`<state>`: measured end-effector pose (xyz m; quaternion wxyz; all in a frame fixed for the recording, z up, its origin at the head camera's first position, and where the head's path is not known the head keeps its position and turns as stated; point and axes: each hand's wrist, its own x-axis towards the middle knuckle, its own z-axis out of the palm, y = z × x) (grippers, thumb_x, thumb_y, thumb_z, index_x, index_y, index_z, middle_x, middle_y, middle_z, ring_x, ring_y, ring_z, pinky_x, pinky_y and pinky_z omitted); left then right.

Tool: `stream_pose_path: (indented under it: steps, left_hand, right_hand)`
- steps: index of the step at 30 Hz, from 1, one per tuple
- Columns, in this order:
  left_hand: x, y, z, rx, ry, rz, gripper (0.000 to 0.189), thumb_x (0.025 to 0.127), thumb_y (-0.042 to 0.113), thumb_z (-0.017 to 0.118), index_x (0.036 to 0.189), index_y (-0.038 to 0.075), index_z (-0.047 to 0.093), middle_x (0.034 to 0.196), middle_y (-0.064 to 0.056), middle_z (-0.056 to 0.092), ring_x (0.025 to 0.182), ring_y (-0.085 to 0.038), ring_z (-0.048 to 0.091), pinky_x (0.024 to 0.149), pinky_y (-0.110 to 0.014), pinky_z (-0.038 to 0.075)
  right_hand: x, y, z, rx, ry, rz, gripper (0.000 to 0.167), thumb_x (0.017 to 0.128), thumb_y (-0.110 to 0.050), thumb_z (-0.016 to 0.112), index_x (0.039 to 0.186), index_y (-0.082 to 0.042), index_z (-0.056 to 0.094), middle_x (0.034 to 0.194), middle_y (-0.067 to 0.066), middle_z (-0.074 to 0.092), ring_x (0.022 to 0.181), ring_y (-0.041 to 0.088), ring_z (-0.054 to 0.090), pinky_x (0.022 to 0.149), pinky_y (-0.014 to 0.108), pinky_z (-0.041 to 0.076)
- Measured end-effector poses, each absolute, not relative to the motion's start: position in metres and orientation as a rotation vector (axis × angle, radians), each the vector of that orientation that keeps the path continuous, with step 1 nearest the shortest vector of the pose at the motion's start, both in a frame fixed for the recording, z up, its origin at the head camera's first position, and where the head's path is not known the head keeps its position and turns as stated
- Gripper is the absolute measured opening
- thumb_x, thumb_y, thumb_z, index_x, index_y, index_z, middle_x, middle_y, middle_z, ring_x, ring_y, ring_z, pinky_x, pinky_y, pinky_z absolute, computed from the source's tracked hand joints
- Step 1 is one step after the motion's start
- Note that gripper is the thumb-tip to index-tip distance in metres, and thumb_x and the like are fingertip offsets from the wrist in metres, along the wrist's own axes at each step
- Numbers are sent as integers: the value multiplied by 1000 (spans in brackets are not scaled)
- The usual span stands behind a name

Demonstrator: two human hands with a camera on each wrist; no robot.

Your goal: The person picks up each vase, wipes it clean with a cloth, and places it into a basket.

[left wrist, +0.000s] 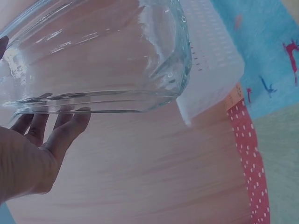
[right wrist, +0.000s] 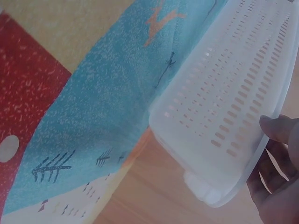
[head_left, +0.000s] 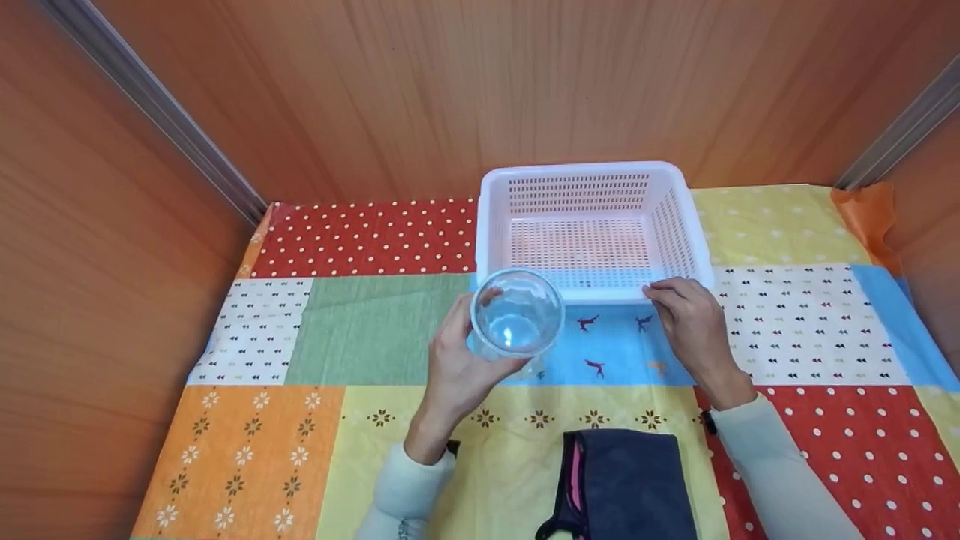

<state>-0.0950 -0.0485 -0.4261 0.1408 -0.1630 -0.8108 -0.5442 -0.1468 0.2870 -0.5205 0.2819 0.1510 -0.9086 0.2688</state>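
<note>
A clear glass (head_left: 519, 319) is in my left hand (head_left: 463, 358), raised above the cloth just in front of the basket. In the left wrist view, the fingers (left wrist: 70, 128) curl along the side of the glass (left wrist: 117, 56). My right hand (head_left: 691, 330) pinches the near right rim of a white plastic basket (head_left: 600, 294). The right wrist view shows the thumb (right wrist: 280, 128) over the basket's rim, with fingers below it. The inside of the basket (right wrist: 219, 93) has slotted walls and a mesh floor.
A dark folded cloth pouch (head_left: 637, 484) with pink lining lies at the front, between the forearms. The patchwork tablecloth (head_left: 375, 330) covers the table. Wooden panels (head_left: 450, 90) stand at the back and both sides, the back one close behind the basket.
</note>
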Motion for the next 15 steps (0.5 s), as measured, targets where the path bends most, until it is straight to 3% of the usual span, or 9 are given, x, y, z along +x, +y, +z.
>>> stream_pose_path:
  steps: [15]
  left_hand:
    - [-131,-39,-381,-468,-2281,-1247,73,76,37,95,134,8,63,126,-7,68,117,-23,63,98,-43,58]
  right_hand:
    - [-149,286,-520,405,-2416,741,16,91,7,78,105,1,82,102,16,75,99,36,70,88,50,59]
